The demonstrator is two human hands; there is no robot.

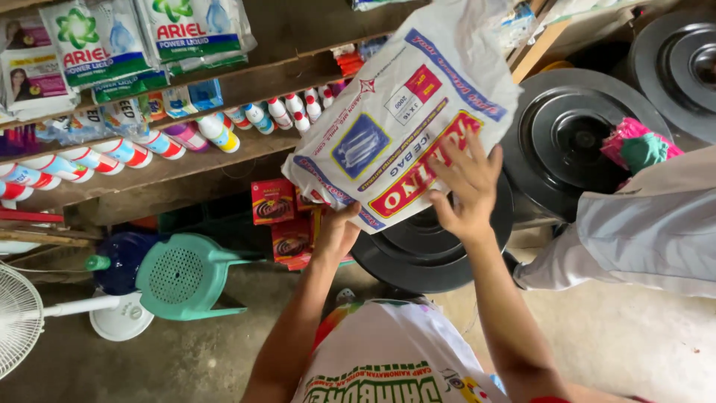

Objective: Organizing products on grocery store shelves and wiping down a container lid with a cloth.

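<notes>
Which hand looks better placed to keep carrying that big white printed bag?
Probably the left hand: it grips the bag at its bottom edge, fingers curled under. The right hand lies spread flat on the bag's face, steadying rather than gripping.

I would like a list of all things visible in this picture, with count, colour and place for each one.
plastic bag pack: one, white with red and blue print, held up at centre
sachet packs: several, white and green, hanging top left
small bottles: many, white with coloured caps, lying on the wooden shelf
red boxes: a few, under the shelf
stool: one, teal, on the floor at left
fan: one, white, far left
round lids: several, black, stacked at right
another person's sleeve: white, right edge
left hand: grips the pack's lower edge
right hand: spread flat on the pack
</notes>
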